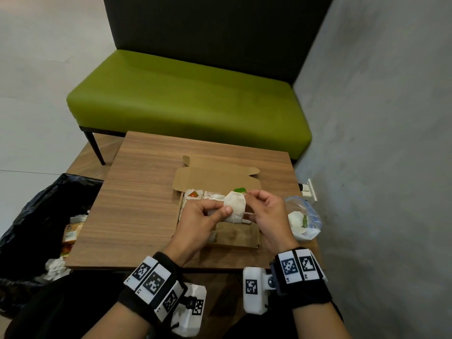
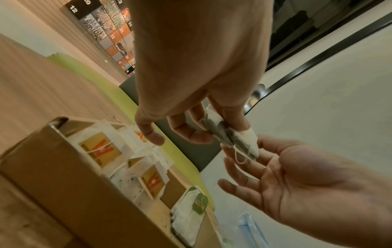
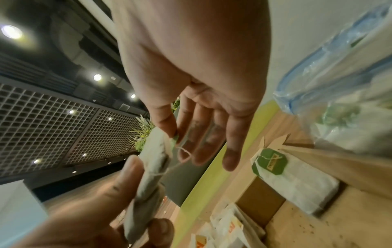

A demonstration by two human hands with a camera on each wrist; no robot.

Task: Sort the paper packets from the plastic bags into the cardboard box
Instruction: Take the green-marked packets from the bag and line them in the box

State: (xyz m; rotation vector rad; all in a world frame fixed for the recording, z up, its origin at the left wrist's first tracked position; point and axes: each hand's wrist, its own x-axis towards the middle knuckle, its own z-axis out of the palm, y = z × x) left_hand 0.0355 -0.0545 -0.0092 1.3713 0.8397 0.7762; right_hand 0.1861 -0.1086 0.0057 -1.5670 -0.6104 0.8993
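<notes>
— Wooden table (image 1: 137,204) first: what's above the cardboard box (image 1: 234,238)?
— 1 paper packet (image 1: 235,207), pinched by the left hand (image 1: 199,217); right hand (image 1: 267,211) pinches its green tag. Right of the box, a plastic bag (image 1: 309,216); behind it, a green bench (image 1: 188,104).

A wood-grain surface (image 1: 137,204) carries two things. An open cardboard box (image 1: 234,237) lies flat on it, lid flap folded back toward the green bench, with paper packets inside: orange-labelled ones (image 1: 194,194) in the far left part of the box, a green-tagged one (image 1: 240,190) at the far right. Just right of the box, near the surface's edge, lies a clear plastic bag (image 1: 304,217).
</notes>
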